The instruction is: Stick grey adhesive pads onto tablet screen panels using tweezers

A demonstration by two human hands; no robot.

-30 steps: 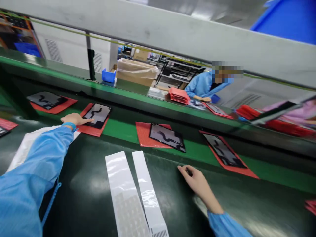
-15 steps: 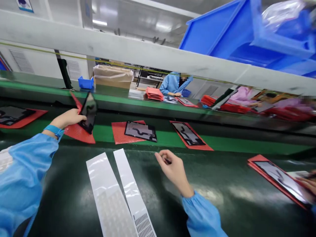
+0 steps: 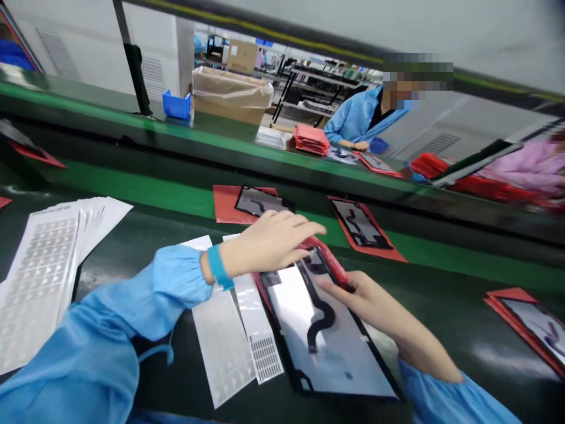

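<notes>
A tablet display panel point(image 3: 344, 353), pale grey with a black border and a curved black ribbon cable, is tilted toward me above the dark green bench. Red bubble wrap point(image 3: 329, 259) lies behind it and shows along its upper and left edges. My right hand point(image 3: 371, 297) grips the panel's upper right side, thumb across its face, other fingers hidden behind. Over the top edge is my left hand point(image 3: 273, 241), fingers stretched out and thumb near the panel's upper border; contact there is unclear. Beneath my left wrist lie two white label sheets point(image 3: 220, 347), partly covered by the sleeve.
Fanned label sheets point(image 3: 48, 265) lie at left. On the green conveyor belt point(image 3: 176, 191) beyond, more panels sit on red wraps point(image 3: 227, 206). Another wrapped panel point(image 3: 534, 321) lies at right. Across the line, a person in blue point(image 3: 353, 121) sits near stacked red wraps point(image 3: 311, 138).
My left hand has brought a panel with its red wrap from the belt at left to the middle. My right hand, earlier empty-looking, now holds the panel. The view has tilted down.
</notes>
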